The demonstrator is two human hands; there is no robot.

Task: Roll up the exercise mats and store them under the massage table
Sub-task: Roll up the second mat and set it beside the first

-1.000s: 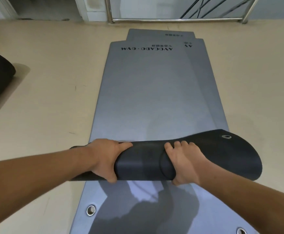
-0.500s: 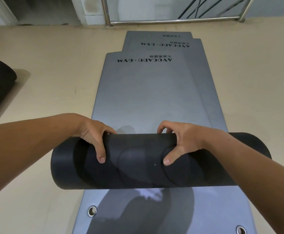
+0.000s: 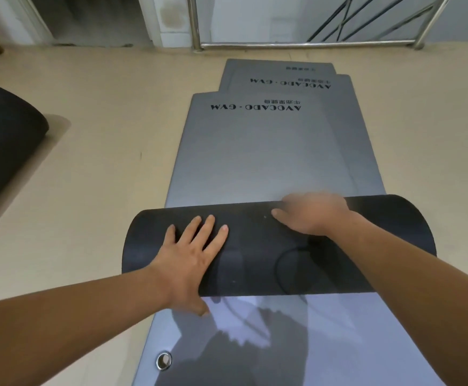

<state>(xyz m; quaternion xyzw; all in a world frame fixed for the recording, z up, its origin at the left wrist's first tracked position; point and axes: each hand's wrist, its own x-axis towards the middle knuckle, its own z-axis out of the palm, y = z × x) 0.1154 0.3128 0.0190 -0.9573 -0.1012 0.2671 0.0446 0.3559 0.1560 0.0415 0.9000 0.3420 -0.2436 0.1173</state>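
Note:
Three grey exercise mats lie stacked on the floor, each printed AVOCADO-GYM at the far end. The top mat (image 3: 258, 151) is partly rolled into a thick dark roll (image 3: 255, 263) lying across the stack. My left hand (image 3: 191, 254) presses flat on the roll's left half with straight, spread fingers. My right hand (image 3: 313, 213) rests on the roll's far upper edge to the right, blurred by motion, fingers extended. The mat underneath (image 3: 297, 344) shows bare in front of the roll, with a metal eyelet (image 3: 163, 360) near its corner.
A dark padded object (image 3: 1, 146) juts in at the left edge. A steel railing (image 3: 305, 45) and a wall stand beyond the mats' far end. Beige floor (image 3: 102, 176) stretches on both sides of the stack.
The roll has moved farther up the mat and grown. Both hands went from gripping the roll with curled fingers to lying on it with fingers extended.

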